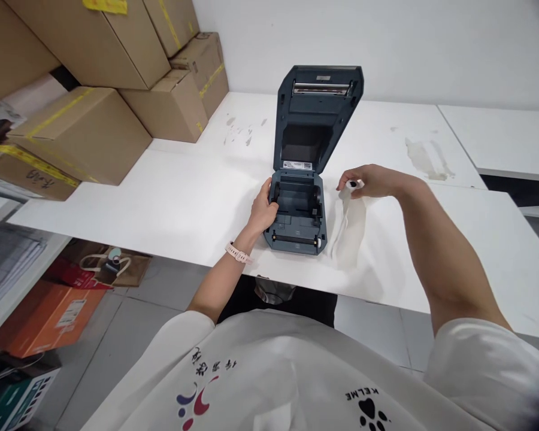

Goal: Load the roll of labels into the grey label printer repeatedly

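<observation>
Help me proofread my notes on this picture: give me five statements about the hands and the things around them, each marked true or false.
1. The left hand holds the side of the dark printer. True.
2. The printer's lid is shut. False: it stands raised, with the inside showing.
3. The right hand holds a white roll. True.
4. The pale pink wristband is on the right wrist. False: it is on the left wrist.
5. The white roll sits inside the printer. False: it is outside, to the right of the printer.
</observation>
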{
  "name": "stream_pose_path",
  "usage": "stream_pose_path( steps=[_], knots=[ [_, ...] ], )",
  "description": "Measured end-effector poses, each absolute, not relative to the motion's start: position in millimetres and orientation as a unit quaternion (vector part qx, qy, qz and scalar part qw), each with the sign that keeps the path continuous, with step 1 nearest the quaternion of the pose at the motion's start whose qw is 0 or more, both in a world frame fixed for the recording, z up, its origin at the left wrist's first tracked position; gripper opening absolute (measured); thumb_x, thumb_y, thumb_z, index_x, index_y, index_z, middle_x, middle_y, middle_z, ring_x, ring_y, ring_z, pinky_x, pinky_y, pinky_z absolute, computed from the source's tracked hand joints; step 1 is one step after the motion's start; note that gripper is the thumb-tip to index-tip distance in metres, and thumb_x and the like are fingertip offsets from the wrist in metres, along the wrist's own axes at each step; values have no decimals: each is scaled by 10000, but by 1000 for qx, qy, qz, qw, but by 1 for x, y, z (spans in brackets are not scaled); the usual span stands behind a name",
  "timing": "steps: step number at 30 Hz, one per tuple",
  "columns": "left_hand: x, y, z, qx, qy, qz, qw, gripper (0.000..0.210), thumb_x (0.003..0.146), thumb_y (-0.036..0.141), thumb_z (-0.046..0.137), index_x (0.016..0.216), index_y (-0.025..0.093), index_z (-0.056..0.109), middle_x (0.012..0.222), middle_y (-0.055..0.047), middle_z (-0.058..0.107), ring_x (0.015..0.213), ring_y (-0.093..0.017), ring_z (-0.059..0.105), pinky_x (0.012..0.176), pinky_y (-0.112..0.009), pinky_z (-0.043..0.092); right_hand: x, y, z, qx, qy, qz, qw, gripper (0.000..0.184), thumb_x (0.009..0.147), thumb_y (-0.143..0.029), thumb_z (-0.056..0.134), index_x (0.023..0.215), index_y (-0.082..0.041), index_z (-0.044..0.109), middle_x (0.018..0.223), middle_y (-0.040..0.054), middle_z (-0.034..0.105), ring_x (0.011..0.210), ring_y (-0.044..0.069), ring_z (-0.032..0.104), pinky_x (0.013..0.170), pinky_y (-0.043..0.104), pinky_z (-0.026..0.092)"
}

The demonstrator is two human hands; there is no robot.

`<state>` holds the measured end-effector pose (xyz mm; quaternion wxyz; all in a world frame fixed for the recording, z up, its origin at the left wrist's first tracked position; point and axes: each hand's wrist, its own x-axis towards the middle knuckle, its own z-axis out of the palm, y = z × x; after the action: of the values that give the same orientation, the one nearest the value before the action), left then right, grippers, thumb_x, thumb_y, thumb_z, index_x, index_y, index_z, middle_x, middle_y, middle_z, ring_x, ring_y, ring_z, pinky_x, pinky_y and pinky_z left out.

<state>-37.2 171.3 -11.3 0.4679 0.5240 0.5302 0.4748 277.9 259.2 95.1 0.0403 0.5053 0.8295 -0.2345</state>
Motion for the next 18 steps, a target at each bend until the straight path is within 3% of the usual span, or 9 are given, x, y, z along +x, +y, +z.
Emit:
stream_pose_path(
  steps=[4, 9, 11, 14, 16, 18],
  knots=[
    [-38, 171, -11, 525, 528, 476, 467, 946, 738, 60, 564, 1623, 318, 349, 1608, -36, 531, 1525, -290, 460, 1293, -524, 334, 255, 275, 81, 523, 819, -209, 108, 356, 692, -255, 701, 1044, -276, 754, 1079, 43, 695, 919, 234, 669, 764, 330, 526],
    [-38, 169, -9, 522, 533, 476, 466, 932, 736, 64, 569, 1614, 305, 367, 1621, -45, 519, 1530, -285, 455, 1293, -499, 338, 261, 278, 78, 550, 797, -232, 97, 430, 710, -251, 704, 1135, -279, 761, 1200, 55, 735, 1055, 287, 696, 865, 381, 558],
    [-38, 169, -9, 522, 536, 473, 465, 926, 738, 68, 570, 1614, 292, 370, 1627, -54, 511, 1534, -289, 450, 1294, -500, 336, 279, 268, 87, 558, 781, -278, 48, 474, 757, -298, 715, 1230, -311, 743, 1317, 53, 725, 1174, 315, 678, 944, 417, 557],
    [-38, 169, -10, 525, 539, 473, 459, 925, 738, 73, 569, 1612, 304, 371, 1625, -44, 513, 1541, -289, 440, 1295, -504, 333, 320, 242, 99, 535, 752, -370, -112, 545, 857, -324, 687, 1400, -355, 652, 1559, 76, 587, 1406, 311, 564, 1088, 445, 487],
    [-38, 169, -12, 531, 534, 474, 456, 928, 738, 75, 568, 1610, 322, 370, 1620, -32, 518, 1547, -286, 431, 1297, -503, 332, 349, 223, 97, 514, 714, -426, -212, 622, 877, -278, 676, 1482, -374, 571, 1662, 119, 461, 1513, 287, 462, 1098, 446, 470],
    [-38, 170, -14, 537, 529, 477, 453, 932, 736, 75, 566, 1612, 323, 369, 1617, -30, 521, 1547, -288, 430, 1298, -508, 328, 368, 209, 83, 525, 664, -467, -255, 740, 818, -227, 725, 1510, -401, 528, 1710, 141, 372, 1550, 278, 413, 1056, 446, 495]
  ],
)
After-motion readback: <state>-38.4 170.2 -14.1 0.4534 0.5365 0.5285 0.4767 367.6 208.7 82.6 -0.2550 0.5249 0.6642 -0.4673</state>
